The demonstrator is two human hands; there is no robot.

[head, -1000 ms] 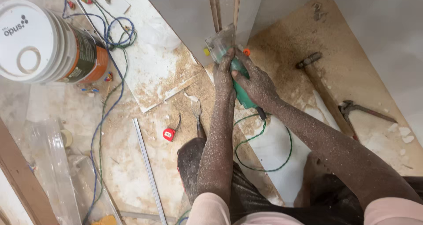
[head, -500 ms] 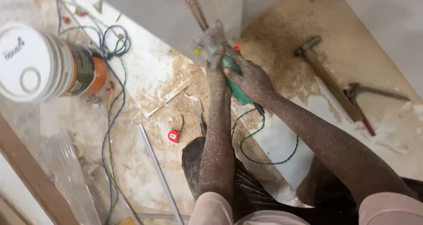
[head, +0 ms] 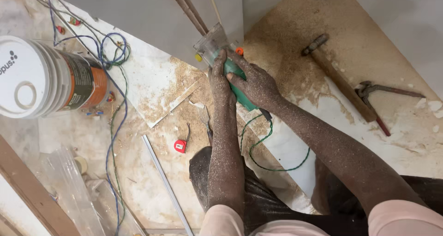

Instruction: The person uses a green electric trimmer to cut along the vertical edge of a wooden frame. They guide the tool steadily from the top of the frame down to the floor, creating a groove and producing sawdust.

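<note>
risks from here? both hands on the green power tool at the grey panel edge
1. Green cord loops loosely right behind the green power tool; it might snag or get cut.
2. Left hand and right hand sit close to the clear guard; a slip could hurt fingers.
3. Thick sawdust could hide the cut line.

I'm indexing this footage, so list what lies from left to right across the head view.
White bucket → tangle of blue and green wires → red tape measure → left hand → green power tool → right hand → hammer → pincers.
</note>
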